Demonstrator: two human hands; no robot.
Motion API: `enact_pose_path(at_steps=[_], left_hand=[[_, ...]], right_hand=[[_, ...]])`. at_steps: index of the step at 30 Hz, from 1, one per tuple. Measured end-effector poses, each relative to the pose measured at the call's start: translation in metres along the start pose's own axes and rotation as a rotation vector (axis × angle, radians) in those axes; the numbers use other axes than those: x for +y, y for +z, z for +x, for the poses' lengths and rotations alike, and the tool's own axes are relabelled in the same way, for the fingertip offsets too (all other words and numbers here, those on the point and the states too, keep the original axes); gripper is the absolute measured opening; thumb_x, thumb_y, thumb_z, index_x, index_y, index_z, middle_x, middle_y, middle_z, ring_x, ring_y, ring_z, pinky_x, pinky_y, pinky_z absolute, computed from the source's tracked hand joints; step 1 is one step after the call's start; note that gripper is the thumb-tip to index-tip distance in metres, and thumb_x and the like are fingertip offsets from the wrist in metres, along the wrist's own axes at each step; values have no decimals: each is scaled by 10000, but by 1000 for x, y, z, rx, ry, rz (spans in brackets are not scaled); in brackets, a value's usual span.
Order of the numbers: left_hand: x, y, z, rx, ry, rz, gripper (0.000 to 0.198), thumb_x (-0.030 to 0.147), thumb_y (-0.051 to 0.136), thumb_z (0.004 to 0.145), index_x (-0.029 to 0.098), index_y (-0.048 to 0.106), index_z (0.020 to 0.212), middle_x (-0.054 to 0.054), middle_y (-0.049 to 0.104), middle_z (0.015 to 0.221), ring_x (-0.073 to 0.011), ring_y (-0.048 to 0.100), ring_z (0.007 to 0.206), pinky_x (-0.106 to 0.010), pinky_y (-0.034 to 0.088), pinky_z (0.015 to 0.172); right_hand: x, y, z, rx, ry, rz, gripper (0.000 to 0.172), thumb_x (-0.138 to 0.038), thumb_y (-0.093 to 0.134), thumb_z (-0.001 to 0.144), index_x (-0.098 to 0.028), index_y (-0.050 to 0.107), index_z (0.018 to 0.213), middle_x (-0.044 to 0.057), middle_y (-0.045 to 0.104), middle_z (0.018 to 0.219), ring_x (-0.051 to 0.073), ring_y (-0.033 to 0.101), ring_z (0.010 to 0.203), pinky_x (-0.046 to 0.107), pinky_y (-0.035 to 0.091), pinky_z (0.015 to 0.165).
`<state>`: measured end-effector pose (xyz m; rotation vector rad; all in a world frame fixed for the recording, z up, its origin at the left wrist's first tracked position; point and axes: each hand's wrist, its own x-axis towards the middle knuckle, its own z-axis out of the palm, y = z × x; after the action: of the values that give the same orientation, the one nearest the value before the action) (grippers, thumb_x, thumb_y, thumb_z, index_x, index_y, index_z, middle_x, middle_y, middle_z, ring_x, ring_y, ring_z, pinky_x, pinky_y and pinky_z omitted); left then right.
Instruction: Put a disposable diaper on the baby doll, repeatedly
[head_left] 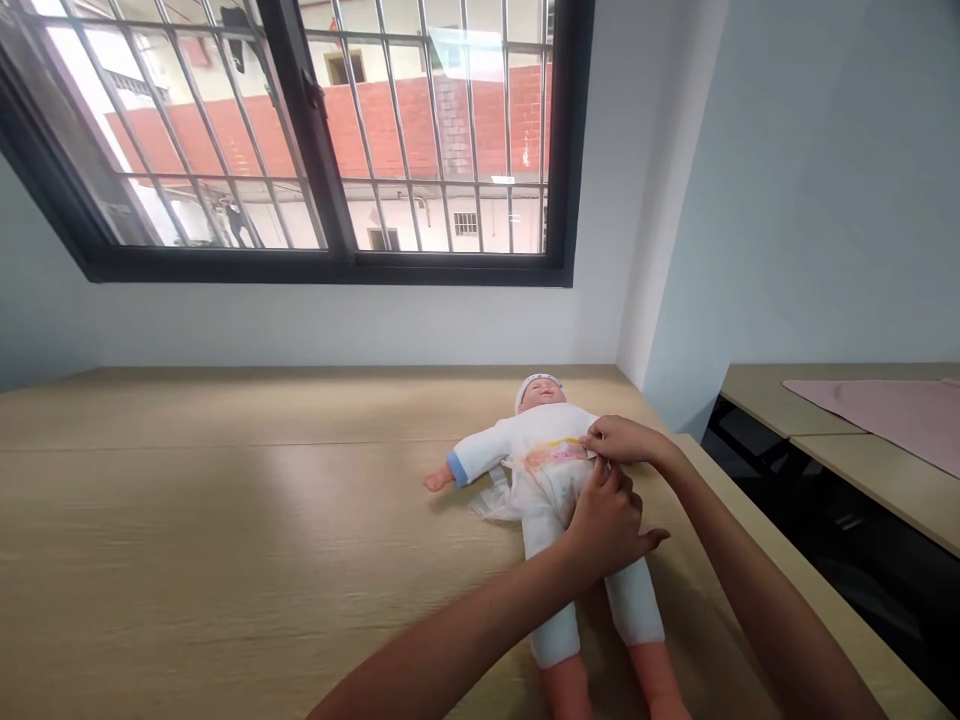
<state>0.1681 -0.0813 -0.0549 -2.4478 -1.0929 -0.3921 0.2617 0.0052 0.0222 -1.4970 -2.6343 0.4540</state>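
A baby doll (551, 602) in white clothes and a white cap lies on its back on the wooden table, legs toward me. Around its hips is a white diaper (551, 462) with a yellow and pink print at the waist. My right hand (624, 440) pinches the diaper's waist edge on the right side of the picture. Just below it, my left hand (606, 512) reaches across the doll's leg, its fingertips closed on the same side of the diaper, thumb sticking out. A loose white diaper flap (495, 502) spreads on the table at the other hip. My hands hide the fastening.
The light wooden table (225, 560) runs up to the wall beneath a barred window (337, 265). At the right, past a dark gap, stands another table (757, 385) with a pink cloth (885, 410) on it.
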Motion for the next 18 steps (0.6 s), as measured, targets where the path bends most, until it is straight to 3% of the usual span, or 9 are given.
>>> enact_pose_path(at_steps=[7,13,18], left_hand=[[0,-2,-1,-29,2,8,662,626,330,896,106,723,1009,-165,681,1025,-355,520,1112,-546,295,1034],[-2,-2,1,-20,14,-20,687,639,296,899,105,713,1011,-157,680,990,-343,515,1106,-594,282,1045],[-4,-3,0,-5,8,-24,672,655,346,877,95,667,1065,-184,645,1094,-349,470,1166,-614,295,1031]], right_hand=[[-6,-6,-9,21,1,195,381,-408,517,839,-143,602,579,53,633,606,129,490,533,257,334,532],[2,-16,-16,38,-131,359,259,-333,514,854,-155,701,875,58,714,845,169,617,745,250,426,649],[13,-32,-32,171,-123,379,230,-302,564,827,-183,676,989,59,694,956,178,618,859,260,456,727]])
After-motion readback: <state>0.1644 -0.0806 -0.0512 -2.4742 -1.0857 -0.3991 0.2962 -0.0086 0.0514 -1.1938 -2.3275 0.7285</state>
